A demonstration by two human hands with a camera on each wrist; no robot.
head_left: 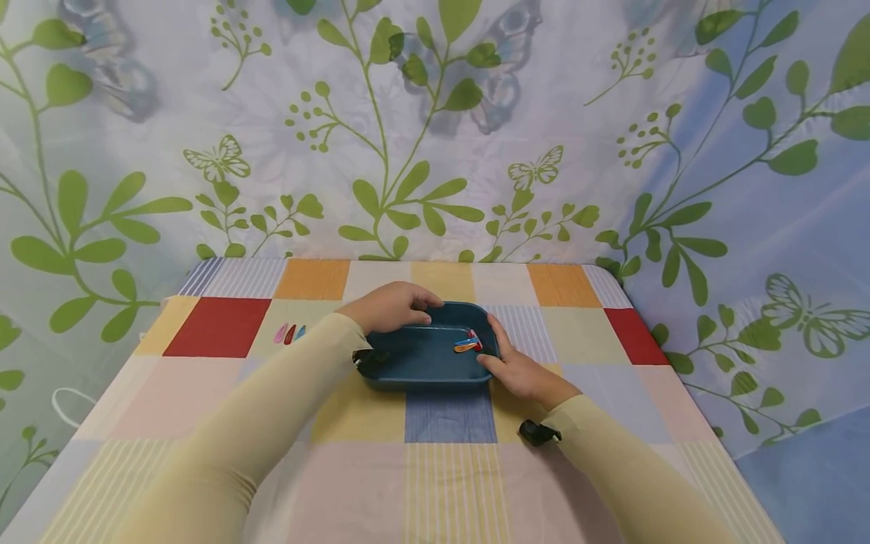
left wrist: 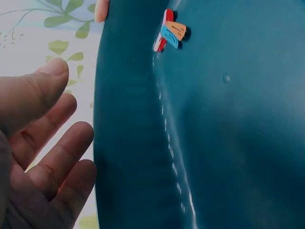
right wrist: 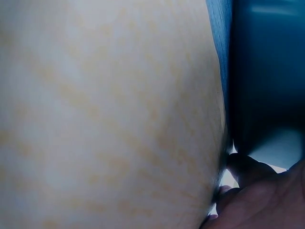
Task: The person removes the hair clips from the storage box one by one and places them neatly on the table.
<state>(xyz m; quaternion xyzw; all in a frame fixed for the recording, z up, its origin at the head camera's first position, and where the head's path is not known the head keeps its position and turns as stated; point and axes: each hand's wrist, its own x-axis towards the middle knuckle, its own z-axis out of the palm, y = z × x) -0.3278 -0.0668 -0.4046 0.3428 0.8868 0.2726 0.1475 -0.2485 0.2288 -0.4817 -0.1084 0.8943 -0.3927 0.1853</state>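
Note:
A dark blue rectangular tray [head_left: 414, 384] sits in front of me, with a small cluster of snap hair clips [head_left: 467, 344] in red, blue and orange near its right end. In the left wrist view these hair clips [left wrist: 170, 31] overlap one another on the tray floor. My right hand [head_left: 519, 372] grips the tray's right end, thumb at the rim and fingers along the outer side. At the far left rim is my left hand [head_left: 397, 306]; its loosely bent fingers [left wrist: 64, 152] stand just beside the tray's wall, holding nothing.
On the cloth left of the tray lie a pink clip [head_left: 281, 333], a dark red clip [head_left: 290, 334] and a blue clip [head_left: 301, 332], the last partly behind my left sleeve. A patchwork cloth [head_left: 448, 483] covers the table. Behind it hangs a leaf-print curtain [head_left: 435, 151].

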